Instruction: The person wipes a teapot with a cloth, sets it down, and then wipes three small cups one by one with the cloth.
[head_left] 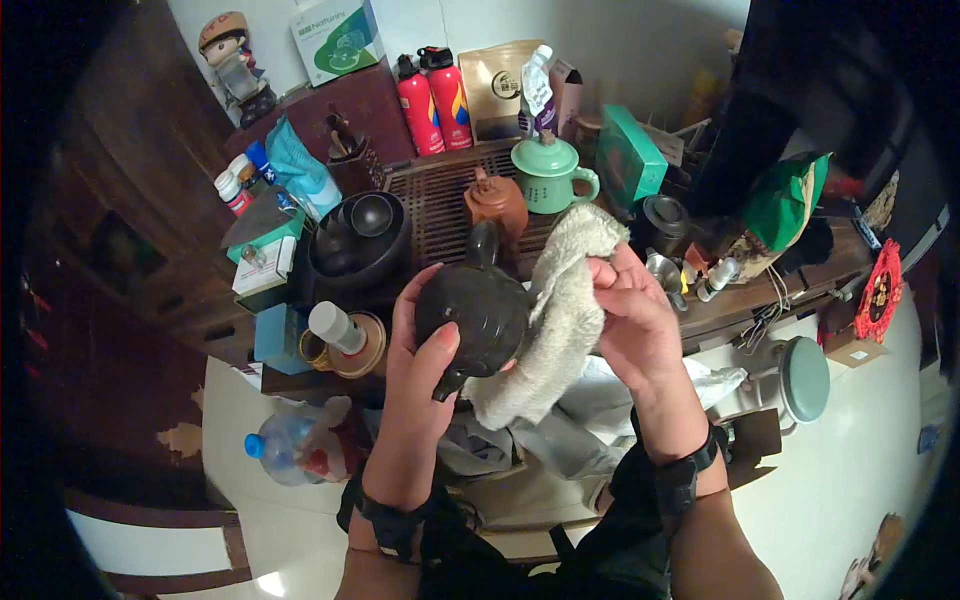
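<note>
Bench point(440, 200) crowded: black bowl point(360, 245), brown teapot point(497, 203) and green mug point(548, 172) close behind the work. Cloth point(560, 320) held in my right hand point(630, 310), fingers closed on it, pressed to the dark teapot point(480, 310). Left hand point(420, 360) wraps the pot, which is held in the air near the bench edge. Judged: wiping, mid-step; turning it calls for a firm left grip. Open room lies toward me.
</note>
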